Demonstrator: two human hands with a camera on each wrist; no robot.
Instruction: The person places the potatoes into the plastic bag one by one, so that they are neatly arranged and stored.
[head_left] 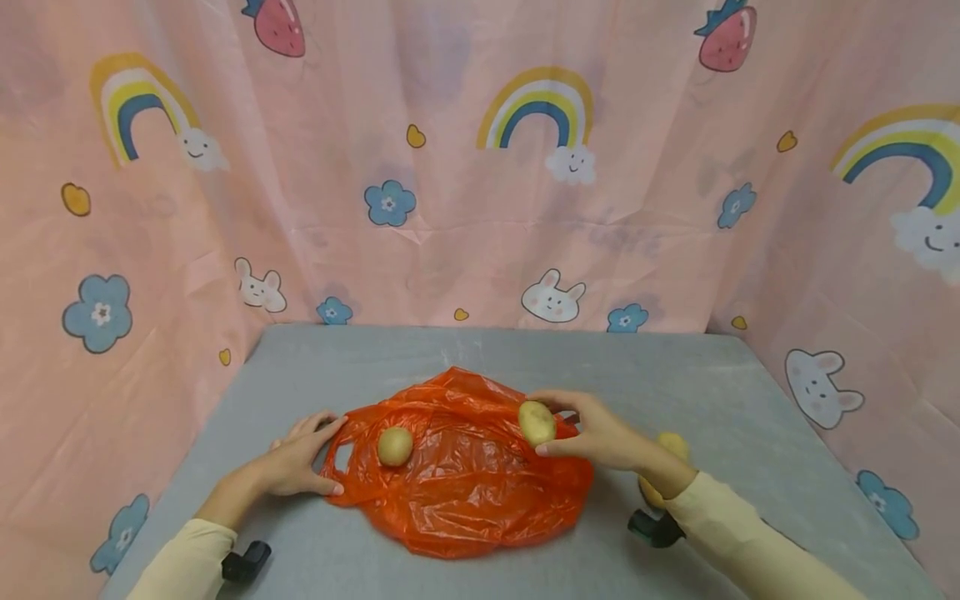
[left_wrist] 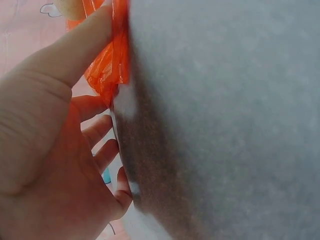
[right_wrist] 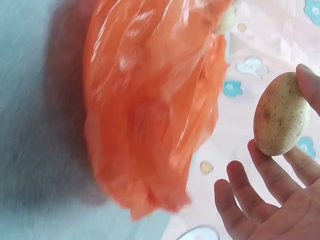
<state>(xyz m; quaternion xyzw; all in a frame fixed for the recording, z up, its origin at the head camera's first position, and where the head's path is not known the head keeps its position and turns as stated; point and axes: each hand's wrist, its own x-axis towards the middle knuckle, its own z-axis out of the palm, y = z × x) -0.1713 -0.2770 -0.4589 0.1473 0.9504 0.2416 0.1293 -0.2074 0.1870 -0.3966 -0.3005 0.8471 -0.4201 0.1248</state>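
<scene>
An orange plastic bag (head_left: pixel 465 500) lies spread on the grey table, its handle loops to the left and right. Over its right side my right hand (head_left: pixel 585 429) holds a potato (head_left: pixel 537 423) between thumb and fingertips. In the right wrist view this potato (right_wrist: pixel 281 114) is oval, pale and speckled, apart from the bag. A second potato (head_left: pixel 395 447) sits on the bag's left part. My left hand (head_left: pixel 296 462) is at the left handle, thumb and fingers spread, their tips touching the plastic. The left wrist view shows the thumb against the bag's edge (left_wrist: pixel 107 65).
Two more potatoes, one yellowish (head_left: pixel 672 445) and one lower down (head_left: pixel 651 493), lie on the table (head_left: pixel 637 367) at the right, partly hidden by my right forearm. Black wrist devices show at the left wrist (head_left: pixel 246 562) and right wrist (head_left: pixel 655 528). A pink patterned curtain (head_left: pixel 450 267) encloses the table.
</scene>
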